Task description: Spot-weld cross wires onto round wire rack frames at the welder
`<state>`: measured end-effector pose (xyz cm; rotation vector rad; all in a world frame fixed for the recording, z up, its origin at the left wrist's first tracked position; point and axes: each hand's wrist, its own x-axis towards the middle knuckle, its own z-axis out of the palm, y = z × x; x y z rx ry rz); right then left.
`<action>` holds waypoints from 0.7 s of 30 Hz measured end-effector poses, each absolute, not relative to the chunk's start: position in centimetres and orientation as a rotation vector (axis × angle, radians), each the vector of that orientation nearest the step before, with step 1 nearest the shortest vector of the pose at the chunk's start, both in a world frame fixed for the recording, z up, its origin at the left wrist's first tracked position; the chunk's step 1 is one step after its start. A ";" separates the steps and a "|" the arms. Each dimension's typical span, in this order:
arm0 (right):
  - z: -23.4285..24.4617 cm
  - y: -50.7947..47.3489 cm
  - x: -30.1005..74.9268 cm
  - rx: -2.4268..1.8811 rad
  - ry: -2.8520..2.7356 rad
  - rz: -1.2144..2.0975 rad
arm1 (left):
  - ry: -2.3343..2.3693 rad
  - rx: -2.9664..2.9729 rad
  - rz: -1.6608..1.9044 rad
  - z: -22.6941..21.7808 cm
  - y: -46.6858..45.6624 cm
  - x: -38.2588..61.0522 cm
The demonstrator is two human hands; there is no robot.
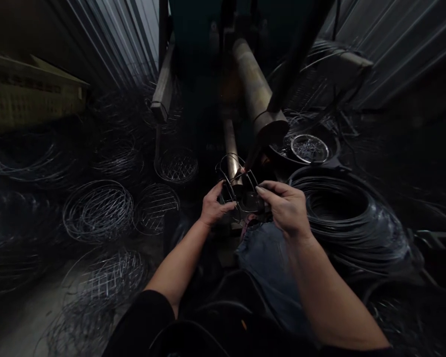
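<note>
A small dark wire frame of bent loops sits between both my hands, just below the tip of a slanted metal cylinder. My left hand pinches its left side, thumb and fingers closed on the wire. From the right, my right hand grips the frame with its fingers curled over the top. My knee in blue jeans lies just beneath the hands.
Round wire baskets lie scattered over the floor at left. A big coil of black wire sits at right, with a shiny wire ring behind it. Corrugated metal walls stand at the back, and a yellow crate is at far left.
</note>
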<state>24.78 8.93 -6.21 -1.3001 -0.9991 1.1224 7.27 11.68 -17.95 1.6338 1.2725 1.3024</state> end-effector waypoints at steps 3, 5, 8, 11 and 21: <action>-6.4 8.8 24.7 -1.303 -0.995 1.133 | 1.279 1.638 1.313 -18.2 11.8 7.3; -6.4 8.8 24.7 -1.285 -0.988 1.124 | 1.278 1.645 1.326 -18.3 11.8 7.3; -6.4 8.8 24.5 -1.274 -0.990 1.076 | 1.279 1.660 1.346 -18.1 11.8 7.3; -6.3 8.8 24.4 -1.292 -0.994 1.040 | 1.275 1.680 1.350 -17.9 11.5 7.3; -5.5 8.6 23.8 -1.295 -0.998 1.028 | 1.332 1.748 1.307 -17.8 10.9 7.0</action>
